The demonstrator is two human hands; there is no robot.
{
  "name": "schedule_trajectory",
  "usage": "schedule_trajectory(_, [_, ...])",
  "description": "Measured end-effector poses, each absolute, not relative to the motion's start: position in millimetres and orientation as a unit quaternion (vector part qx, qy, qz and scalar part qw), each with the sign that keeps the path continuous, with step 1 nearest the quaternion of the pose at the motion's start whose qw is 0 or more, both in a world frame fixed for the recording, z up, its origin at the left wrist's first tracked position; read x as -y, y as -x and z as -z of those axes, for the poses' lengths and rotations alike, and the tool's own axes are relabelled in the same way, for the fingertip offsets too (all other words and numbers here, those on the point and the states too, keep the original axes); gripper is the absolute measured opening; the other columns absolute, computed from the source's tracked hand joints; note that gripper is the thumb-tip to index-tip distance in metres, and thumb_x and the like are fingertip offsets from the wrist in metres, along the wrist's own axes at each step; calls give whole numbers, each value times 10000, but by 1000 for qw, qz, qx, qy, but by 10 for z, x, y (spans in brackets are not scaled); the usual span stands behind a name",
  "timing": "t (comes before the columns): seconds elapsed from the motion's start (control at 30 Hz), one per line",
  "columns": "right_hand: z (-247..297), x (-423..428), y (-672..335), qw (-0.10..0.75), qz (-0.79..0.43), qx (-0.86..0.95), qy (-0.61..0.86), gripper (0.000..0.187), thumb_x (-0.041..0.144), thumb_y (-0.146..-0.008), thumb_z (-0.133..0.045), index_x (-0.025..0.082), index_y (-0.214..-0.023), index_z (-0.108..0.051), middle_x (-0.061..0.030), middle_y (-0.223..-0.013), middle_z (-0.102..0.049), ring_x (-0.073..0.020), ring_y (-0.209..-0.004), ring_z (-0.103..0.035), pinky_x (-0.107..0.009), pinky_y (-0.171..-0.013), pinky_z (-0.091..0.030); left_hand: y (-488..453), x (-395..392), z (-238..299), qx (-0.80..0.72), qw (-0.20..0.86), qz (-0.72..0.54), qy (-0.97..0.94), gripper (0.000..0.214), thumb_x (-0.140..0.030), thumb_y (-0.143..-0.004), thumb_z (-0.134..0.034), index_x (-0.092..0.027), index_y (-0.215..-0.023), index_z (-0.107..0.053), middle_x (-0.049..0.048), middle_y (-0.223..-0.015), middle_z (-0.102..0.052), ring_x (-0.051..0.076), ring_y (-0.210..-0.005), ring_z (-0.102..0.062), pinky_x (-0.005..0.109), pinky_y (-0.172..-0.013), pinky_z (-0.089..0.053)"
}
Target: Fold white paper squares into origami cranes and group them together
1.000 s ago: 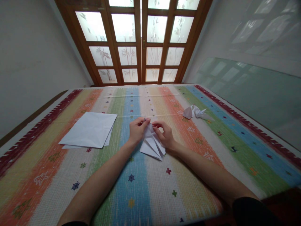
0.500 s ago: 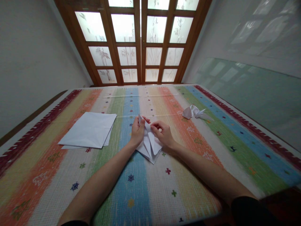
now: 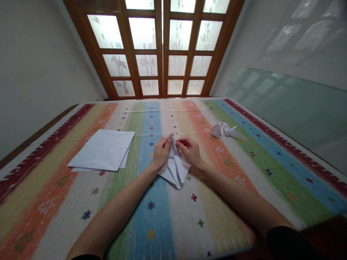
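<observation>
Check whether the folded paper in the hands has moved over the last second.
Yes, to the left: the folded paper's near tip now lies farther left of the red cross printed on the tablecloth.

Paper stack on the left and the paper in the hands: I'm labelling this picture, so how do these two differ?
The paper stack lies flat, while the held paper is folded into narrow flaps.
The paper stack rests untouched on the tablecloth; the held paper is gripped by the left hand, with the right hand at its edge.
The paper stack looks wider than the held paper.
Both are plain white.
</observation>
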State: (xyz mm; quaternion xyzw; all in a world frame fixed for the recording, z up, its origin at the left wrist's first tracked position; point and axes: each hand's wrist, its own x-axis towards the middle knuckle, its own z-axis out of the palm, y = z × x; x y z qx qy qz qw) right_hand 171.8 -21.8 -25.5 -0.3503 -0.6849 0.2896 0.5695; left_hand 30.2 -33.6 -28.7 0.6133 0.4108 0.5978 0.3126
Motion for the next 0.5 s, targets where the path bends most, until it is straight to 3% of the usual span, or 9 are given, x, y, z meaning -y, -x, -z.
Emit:
schedule_trajectory(0.2, [251, 222, -1696, 564, -295, 681, 363, 254, 447, -828, -654, 201, -767, -668, -26, -719, -683, -147, -622, -603, -267, -578, -492, -358, 338, 350, -402, 389, -644, -521, 417, -608, -879, -503, -201, -970, -502, 45, -873, -673, 160, -782, -649, 295, -737, -509])
schedule_trajectory(0.5, [259, 205, -1701, 570, -301, 675, 360, 273, 477, -798, -677, 205, -780, -659, -22, -718, -675, -144, -613, -600, -262, -564, -491, -353, 377, 286, -445, 308, -628, -560, 395, -581, -900, -475, -206, -777, -509, 12, -746, -578, 150, -717, -553, 277, -693, -465])
